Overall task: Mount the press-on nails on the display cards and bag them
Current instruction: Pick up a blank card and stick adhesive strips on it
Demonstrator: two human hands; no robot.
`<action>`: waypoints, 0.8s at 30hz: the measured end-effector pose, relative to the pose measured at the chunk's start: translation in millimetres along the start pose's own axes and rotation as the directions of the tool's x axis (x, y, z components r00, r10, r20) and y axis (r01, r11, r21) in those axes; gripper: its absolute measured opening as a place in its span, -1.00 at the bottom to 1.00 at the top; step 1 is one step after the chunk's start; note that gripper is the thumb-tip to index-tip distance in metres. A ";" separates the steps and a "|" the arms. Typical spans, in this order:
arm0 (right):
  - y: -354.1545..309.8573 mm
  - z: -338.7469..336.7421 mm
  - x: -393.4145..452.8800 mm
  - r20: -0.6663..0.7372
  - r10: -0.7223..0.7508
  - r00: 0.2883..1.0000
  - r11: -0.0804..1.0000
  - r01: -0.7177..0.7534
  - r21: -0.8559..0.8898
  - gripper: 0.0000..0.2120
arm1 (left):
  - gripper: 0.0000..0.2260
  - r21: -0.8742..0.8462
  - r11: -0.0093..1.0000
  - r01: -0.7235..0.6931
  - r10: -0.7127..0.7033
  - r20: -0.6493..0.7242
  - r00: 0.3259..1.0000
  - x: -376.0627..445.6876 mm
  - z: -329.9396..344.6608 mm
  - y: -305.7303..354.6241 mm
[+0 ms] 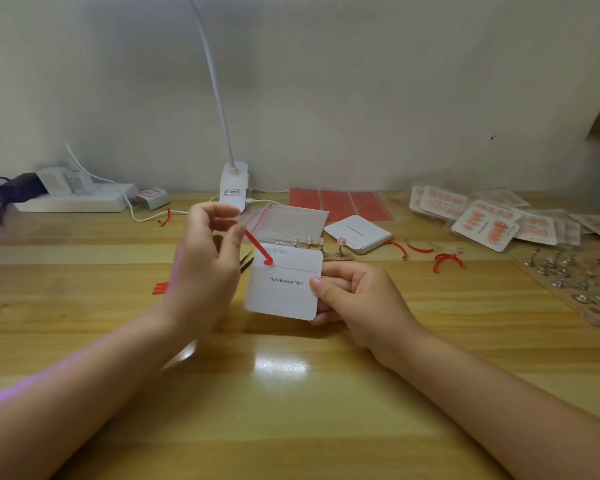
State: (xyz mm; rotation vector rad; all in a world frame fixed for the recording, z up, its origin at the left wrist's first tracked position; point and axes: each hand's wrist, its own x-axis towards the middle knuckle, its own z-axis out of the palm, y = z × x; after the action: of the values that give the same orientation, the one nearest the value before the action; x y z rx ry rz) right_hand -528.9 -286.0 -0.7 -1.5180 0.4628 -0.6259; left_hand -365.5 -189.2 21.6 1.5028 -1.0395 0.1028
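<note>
I see the right hand [352, 294] gripping a white card [284, 284] by its right edge above the worktop [291, 393]. The left hand [205, 258] pinches a red strip [257, 249] peeling from the card's top. Behind, nails [309, 241] sit on stands.

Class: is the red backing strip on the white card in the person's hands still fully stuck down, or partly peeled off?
Partly peeled. The left hand pinches the red strip, lifting it off the card; only its lower end touches.
</note>
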 end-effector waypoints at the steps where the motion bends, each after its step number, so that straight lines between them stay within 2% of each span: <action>1: -0.4 0.4 0.1 -0.008 0.003 1.000 1.000 -0.003 -0.001 -0.82 | -0.82 0.000 1.000 -0.002 0.002 -0.031 1.000 4.1 -2.5 5.5; 5: -1.2 0.4 0.2 -0.042 0.020 0.999 0.999 -0.021 -0.027 -0.84 | -0.79 -0.003 0.999 -0.032 0.031 -0.047 0.998 14.9 -6.4 37.3; 10: -6.1 3.9 -0.8 -0.055 0.043 0.998 0.995 -0.048 -0.093 -0.79 | -0.79 0.008 1.000 -0.012 0.010 0.198 0.980 22.3 19.3 78.8; 14: -10.0 4.2 0.4 -0.075 0.024 0.997 0.963 -0.043 -0.266 -0.82 | -0.83 -0.081 0.986 0.147 -0.100 0.426 0.899 44.4 73.6 96.6; 18: -12.5 2.5 -0.4 -0.089 0.037 0.995 0.961 -0.060 -0.270 -0.81 | -0.75 -0.029 0.954 0.299 -0.234 0.552 0.800 59.5 135.0 99.2; 21: -14.5 1.3 -0.2 -0.129 0.070 0.989 0.961 -0.101 -0.257 -0.75 | -0.75 0.086 0.971 0.223 -0.226 0.636 0.737 59.5 165.8 97.3; 24: -14.6 -0.1 0.2 -0.141 0.115 0.983 0.939 -0.154 -0.307 -0.80 | -0.59 0.183 0.972 0.149 -0.235 0.692 0.682 57.6 179.6 97.5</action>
State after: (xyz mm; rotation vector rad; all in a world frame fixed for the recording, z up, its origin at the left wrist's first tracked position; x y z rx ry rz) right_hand -530.2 -285.4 13.9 -1.7398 0.7846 -0.5563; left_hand -482.1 -355.1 84.7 1.7956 -1.4894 -0.6416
